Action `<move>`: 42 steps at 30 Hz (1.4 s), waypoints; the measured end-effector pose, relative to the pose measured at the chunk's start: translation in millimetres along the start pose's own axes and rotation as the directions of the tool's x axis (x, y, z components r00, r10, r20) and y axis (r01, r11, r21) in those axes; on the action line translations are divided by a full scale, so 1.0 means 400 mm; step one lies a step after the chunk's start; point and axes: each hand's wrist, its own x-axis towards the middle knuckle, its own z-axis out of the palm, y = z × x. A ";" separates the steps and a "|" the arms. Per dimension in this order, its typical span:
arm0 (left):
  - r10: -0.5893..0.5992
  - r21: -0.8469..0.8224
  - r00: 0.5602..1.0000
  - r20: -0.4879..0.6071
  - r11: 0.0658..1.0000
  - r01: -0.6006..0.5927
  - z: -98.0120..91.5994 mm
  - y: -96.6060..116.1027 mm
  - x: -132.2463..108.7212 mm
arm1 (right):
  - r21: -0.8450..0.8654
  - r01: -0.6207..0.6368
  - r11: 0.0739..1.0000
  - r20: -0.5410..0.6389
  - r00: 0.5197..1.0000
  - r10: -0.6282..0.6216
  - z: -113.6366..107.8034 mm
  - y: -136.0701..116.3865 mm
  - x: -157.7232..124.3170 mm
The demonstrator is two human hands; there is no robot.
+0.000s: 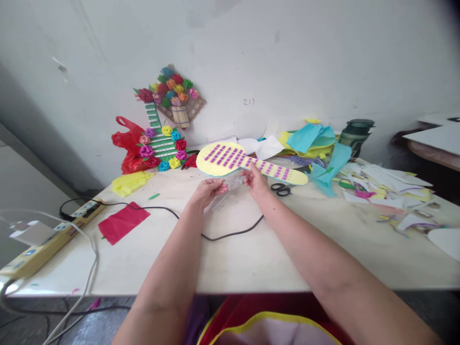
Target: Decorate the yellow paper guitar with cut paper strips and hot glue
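Note:
In the middle of the table, my left hand is closed, pinching the edge of a clear plastic piece, perhaps a small bag. My right hand is closed at the other end of this plastic, its fingertips bunched around it. The thumb overlaps the lower edge of a pale yellow guitar-shaped cutout, which carries rows of purple strips along its body and neck. Whether the thumb also presses on the cutout, I cannot tell. Black-handled scissors lie just right of my right hand, blades hidden.
A black cable crosses the table below my hands. Red paper and a power strip lie left. Behind stands a green guitar-shaped piece with paper flowers. Blue tissue, paper scraps and a dark bottle are right.

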 end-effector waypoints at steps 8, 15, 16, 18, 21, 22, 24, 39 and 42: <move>0.045 -0.005 0.999 -0.030 0.999 -0.046 0.010 -0.005 0.006 | -0.004 -0.001 1.000 0.001 1.000 0.001 0.000 0.001 0.000; 0.071 0.072 0.997 -0.032 0.995 -0.069 0.000 -0.006 0.005 | 0.002 0.010 1.000 0.009 1.000 -0.010 -0.002 0.004 0.004; 0.075 0.090 0.997 -0.020 0.993 -0.072 -0.002 -0.004 0.003 | 0.003 0.009 1.000 0.009 1.000 -0.009 -0.002 0.004 0.004; 0.088 0.124 0.996 0.004 0.988 -0.087 -0.010 0.003 -0.001 | 0.005 0.006 1.000 0.009 1.000 -0.006 -0.002 0.003 0.004; 0.102 0.154 0.994 0.029 0.983 -0.105 -0.027 0.013 -0.007 | 0.012 0.007 1.000 0.001 1.000 -0.007 -0.002 0.000 0.003; 0.097 0.155 0.995 0.032 0.983 -0.101 -0.033 0.016 -0.009 | 0.015 0.010 1.000 -0.002 1.000 -0.010 -0.003 -0.001 0.002; 0.071 0.144 0.997 0.038 0.987 -0.076 -0.046 0.018 -0.012 | 0.022 0.018 1.000 -0.003 1.000 -0.018 -0.005 -0.003 0.003; 0.015 -0.036 1.000 0.005 0.999 -0.015 -0.038 -0.002 0.008 | -0.004 0.012 1.000 0.041 0.999 -0.012 -0.013 0.001 0.010; 0.044 -0.019 0.999 0.016 0.999 -0.044 -0.042 -0.006 0.012 | -0.003 0.012 1.000 0.047 0.999 -0.012 -0.016 0.001 0.011</move>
